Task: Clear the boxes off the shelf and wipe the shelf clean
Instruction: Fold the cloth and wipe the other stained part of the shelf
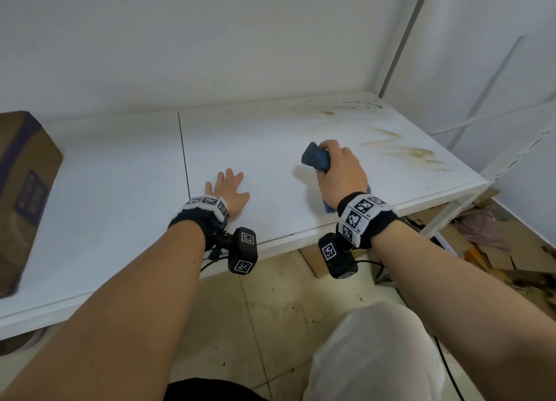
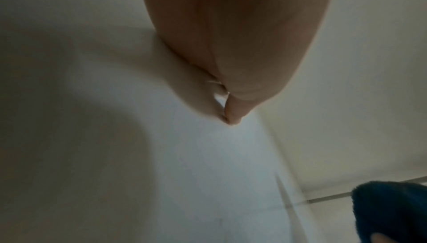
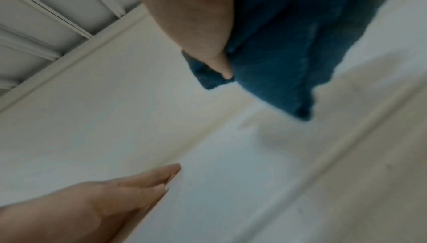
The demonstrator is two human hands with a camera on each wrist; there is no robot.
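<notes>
We grip a bunched blue cloth (image 1: 316,159) in our right hand (image 1: 341,175), fingers and thumb curled round it; the fabric is soft, napped terry, crumpled into thick folds, with one rounded lobe sticking out past the knuckles toward the back wall and a smaller corner trailing out under the wrist toward the front edge, so its long axis runs front to back. It sits on the white shelf (image 1: 120,190), a smooth, flat, matte board with a thin dark seam running front to back just left of our left hand (image 1: 228,190). That hand lies flat, palm down, fingers straight and slightly spread, well to the left of the cloth. Brown, streaky smears (image 1: 415,153) mark the board beyond and to the right of the grip. Far to the left of both hands a brown cardboard box (image 1: 21,196) with a purple band and a purple printed label stands on the shelf; its writing is too blurred to read. Black wristbands (image 1: 365,217) carry square black-and-white coded markers.
</notes>
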